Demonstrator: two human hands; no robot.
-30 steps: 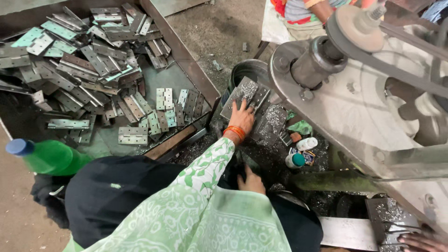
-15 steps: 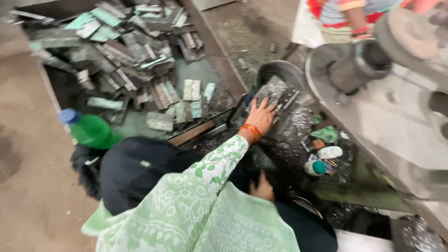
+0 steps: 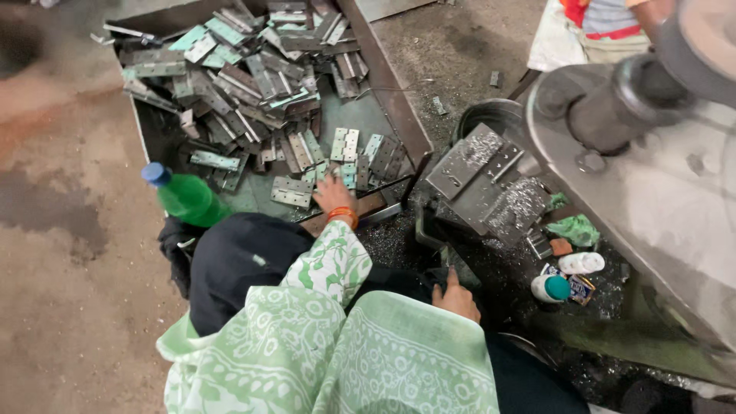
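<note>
My left hand (image 3: 334, 196), with an orange bangle at the wrist and a green patterned sleeve, reaches into a dark metal tray (image 3: 387, 84). Its fingers lie spread on the small grey metal hinges (image 3: 346, 146) at the tray's near edge. Many more hinges (image 3: 245, 69) are heaped at the back of the tray. My right hand (image 3: 455, 296) rests low by my lap on dark cloth with the thumb up and the fingers hidden. A stack of larger metal plates (image 3: 484, 178) dusted with shavings lies to the right of the tray, with neither hand on it.
A green bottle with a blue cap (image 3: 184, 196) stands by my left knee. A dark round bowl (image 3: 491, 115) sits behind the plates. A big grey machine (image 3: 652, 176) fills the right side. Small white bottles (image 3: 567, 276) lie among shavings. Another person (image 3: 606, 23) sits at the top right.
My left hand has left the stack of plates on the right and moved left onto the hinges in the tray. The view has swung left. My right hand has stayed low.
</note>
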